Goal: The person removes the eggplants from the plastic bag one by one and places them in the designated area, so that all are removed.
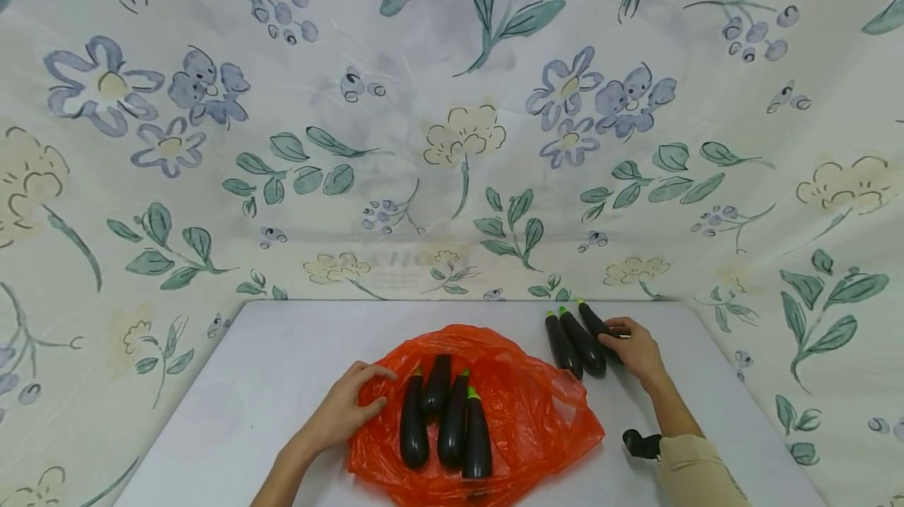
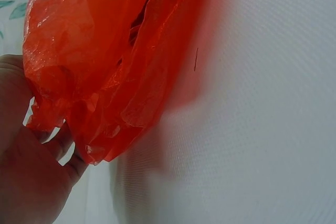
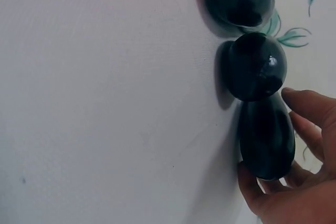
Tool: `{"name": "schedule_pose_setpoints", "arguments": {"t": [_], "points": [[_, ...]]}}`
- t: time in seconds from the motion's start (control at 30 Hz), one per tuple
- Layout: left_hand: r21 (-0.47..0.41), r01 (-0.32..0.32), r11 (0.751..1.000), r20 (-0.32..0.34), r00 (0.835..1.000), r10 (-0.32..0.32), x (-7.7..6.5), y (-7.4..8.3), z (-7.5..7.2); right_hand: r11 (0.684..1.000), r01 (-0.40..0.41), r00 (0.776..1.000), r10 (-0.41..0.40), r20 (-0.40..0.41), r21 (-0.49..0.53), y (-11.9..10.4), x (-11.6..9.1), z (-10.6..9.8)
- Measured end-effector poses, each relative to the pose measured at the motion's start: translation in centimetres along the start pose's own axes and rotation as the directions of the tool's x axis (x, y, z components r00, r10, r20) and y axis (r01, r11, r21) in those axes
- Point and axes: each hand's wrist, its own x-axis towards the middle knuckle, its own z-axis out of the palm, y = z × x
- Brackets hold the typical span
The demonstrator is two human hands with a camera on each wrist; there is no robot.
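An orange-red plastic bag (image 1: 533,428) lies spread on the white table, with several dark eggplants (image 1: 413,428) side by side on it, most with green stem ends pointing away. My left hand (image 1: 346,405) holds the bag's left edge; in the left wrist view, some fingers (image 2: 76,165) pass behind the crumpled film (image 2: 100,77). Behind the bag to the right, three eggplants lie in a slanted row. My right hand (image 1: 636,350) grips the rightmost eggplant (image 1: 595,322), thumb and fingers around its sides in the right wrist view. Two neighbouring eggplants (image 3: 257,66) lie just beyond it.
The white table (image 1: 282,358) ends at the back against a hanging floral sheet (image 1: 395,201), which also flanks both sides. A small black device (image 1: 641,444) sits by my right wrist, at the cuff of a beige sleeve (image 1: 699,472).
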Motion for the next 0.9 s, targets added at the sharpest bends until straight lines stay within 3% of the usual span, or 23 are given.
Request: {"name": "schedule_pose_setpoints", "arguments": {"t": [0.2, 0.57, 0.9], "points": [[0.004, -0.017, 1.0, 0.0, 1.0, 0.017, 0.06, -0.06, -0.06, 1.0, 0.022, 1.0, -0.022, -0.01, -0.018, 0.19, 0.03, -0.03], [0.015, -0.043, 0.999, -0.012, 0.999, 0.043, 0.13, -0.1, -0.05, 0.999, 0.029, 0.998, -0.03, 0.063, 0.015, -0.07, -0.12, -0.11], [0.022, -0.029, 0.999, -0.01, 1.0, 0.03, 0.01, -0.09, 0.03, 1.0, 0.014, 0.999, -0.013, 0.039, -0.024, 0.24, -0.02, 0.26]]}}
